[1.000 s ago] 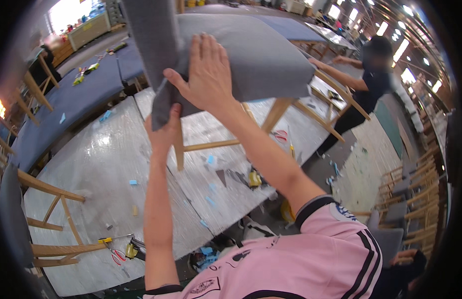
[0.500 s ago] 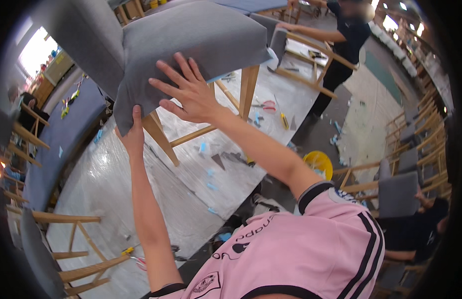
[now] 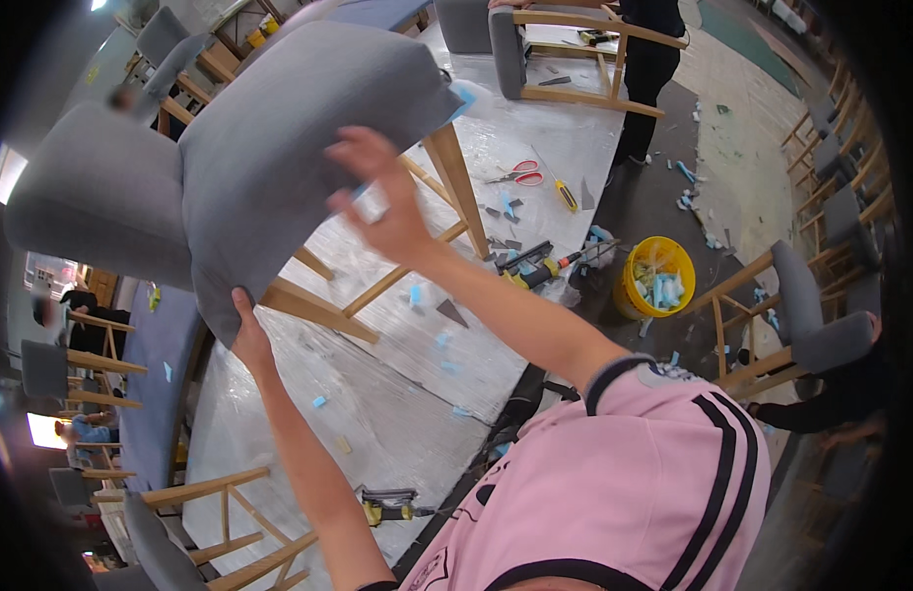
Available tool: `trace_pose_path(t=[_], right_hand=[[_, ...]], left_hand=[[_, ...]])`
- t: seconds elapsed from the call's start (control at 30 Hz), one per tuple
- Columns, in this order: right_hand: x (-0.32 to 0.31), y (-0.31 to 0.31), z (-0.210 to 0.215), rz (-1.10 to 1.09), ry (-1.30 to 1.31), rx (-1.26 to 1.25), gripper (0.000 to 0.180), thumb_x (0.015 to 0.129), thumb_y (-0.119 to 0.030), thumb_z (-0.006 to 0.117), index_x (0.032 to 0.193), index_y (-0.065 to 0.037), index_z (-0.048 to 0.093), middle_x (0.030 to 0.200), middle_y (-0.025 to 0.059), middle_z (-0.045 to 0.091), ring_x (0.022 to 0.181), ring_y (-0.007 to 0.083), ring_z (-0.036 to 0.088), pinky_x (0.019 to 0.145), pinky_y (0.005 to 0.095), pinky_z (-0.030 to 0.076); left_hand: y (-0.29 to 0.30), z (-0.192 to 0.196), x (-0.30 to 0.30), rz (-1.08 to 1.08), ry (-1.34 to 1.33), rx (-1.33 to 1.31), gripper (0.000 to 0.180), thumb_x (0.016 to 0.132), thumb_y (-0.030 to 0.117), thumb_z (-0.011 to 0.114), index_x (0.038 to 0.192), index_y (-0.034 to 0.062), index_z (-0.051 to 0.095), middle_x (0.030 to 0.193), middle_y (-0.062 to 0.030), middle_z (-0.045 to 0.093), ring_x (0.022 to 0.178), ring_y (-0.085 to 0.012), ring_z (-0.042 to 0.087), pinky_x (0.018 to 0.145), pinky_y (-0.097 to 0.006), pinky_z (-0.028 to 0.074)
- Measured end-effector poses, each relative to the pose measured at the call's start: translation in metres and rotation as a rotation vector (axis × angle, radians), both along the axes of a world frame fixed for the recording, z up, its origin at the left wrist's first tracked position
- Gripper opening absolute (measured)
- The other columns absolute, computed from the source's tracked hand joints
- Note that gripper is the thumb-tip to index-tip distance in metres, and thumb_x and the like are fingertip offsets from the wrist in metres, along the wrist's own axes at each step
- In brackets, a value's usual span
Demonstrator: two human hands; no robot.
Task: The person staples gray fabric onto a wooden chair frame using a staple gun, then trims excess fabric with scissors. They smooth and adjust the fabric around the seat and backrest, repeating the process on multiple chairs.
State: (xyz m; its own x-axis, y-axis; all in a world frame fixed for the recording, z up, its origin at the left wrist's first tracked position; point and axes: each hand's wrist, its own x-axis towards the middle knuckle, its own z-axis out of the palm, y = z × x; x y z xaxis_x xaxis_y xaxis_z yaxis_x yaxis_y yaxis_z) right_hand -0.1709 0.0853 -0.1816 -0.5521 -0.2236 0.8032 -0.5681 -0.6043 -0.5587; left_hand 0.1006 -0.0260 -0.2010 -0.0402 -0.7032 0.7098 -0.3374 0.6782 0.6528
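A: Where is the chair (image 3: 279, 148) right now?

B: Held up in the air above the table (image 3: 377, 394), tipped over, grey padded seat toward the camera and wooden legs (image 3: 456, 182) pointing away and down. The left hand (image 3: 247, 340) is clamped on the lower edge of the seat cushion, fingers curled under it. The right hand (image 3: 382, 202) lies flat with fingers spread against the seat face, pressing rather than gripping.

A: What could go wrong?

B: I judge the hold to be lopsided. Only 1 hand truly grips, and the fabric looks smooth, so the chair could swing or slip off the open palm and drop onto the table. The legs could also strike the tabletop as it turns.

A: What lies underneath?

B: Plastic sheeting covers the table, scattered with blue foam scraps (image 3: 417, 294) and grey offcuts. Red-handled scissors (image 3: 515, 174) and a yellow-handled knife (image 3: 565, 194) lie further out, and a yellow and black power tool (image 3: 535, 266) sits near the table edge. A second tool (image 3: 392, 504) lies near the person's body.

A: Anything else in the way?

B: A yellow bucket (image 3: 655, 278) of scraps stands on the floor beside the table. Another person (image 3: 648, 59) in dark clothes works on a wooden-framed chair (image 3: 565, 49) at the far end, well apart. More chairs (image 3: 791, 315) stand to the right.
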Motion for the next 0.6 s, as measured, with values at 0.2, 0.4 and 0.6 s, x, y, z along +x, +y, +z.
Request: trace_pose_path(t=[0.2,0.4,0.6], right_hand=[[-0.12,0.022,-0.009,0.307,-0.704,0.325,0.058,0.094,-0.055,0.072,0.092,0.003,0.068,0.084,0.0121,0.071,0.07,0.0127,0.07,0.059,0.0248,0.057],[-0.141,0.005,0.0,0.582,-0.586,0.429,0.07,0.101,-0.062,0.055,0.068,-0.001,0.064,0.06,0.0099,0.067,0.046,0.0116,0.061,0.042,0.0256,0.048],[-0.138,-0.006,-0.027,0.501,-0.451,0.259,0.068,0.108,-0.055,0.046,0.061,-0.006,0.056,0.05,0.0025,0.054,0.042,0.0104,0.052,0.041,0.0271,0.039]], left_hand=[[0.0,0.002,-0.005,0.1,-0.034,0.137,0.073,0.103,0.041,0.064,0.151,-0.0088,0.041,0.154,-0.0166,0.05,0.14,-0.0264,0.049,0.117,-0.034,0.035],[-0.007,0.004,0.007,0.096,-0.057,0.144,0.08,0.103,0.043,0.064,0.156,-0.0074,0.032,0.161,-0.0157,0.041,0.145,-0.027,0.043,0.119,-0.036,0.033],[-0.001,0.001,0.016,0.165,-0.017,0.28,0.079,0.104,0.044,0.061,0.157,-0.0053,0.03,0.161,-0.0127,0.038,0.144,-0.0236,0.043,0.117,-0.037,0.038]])
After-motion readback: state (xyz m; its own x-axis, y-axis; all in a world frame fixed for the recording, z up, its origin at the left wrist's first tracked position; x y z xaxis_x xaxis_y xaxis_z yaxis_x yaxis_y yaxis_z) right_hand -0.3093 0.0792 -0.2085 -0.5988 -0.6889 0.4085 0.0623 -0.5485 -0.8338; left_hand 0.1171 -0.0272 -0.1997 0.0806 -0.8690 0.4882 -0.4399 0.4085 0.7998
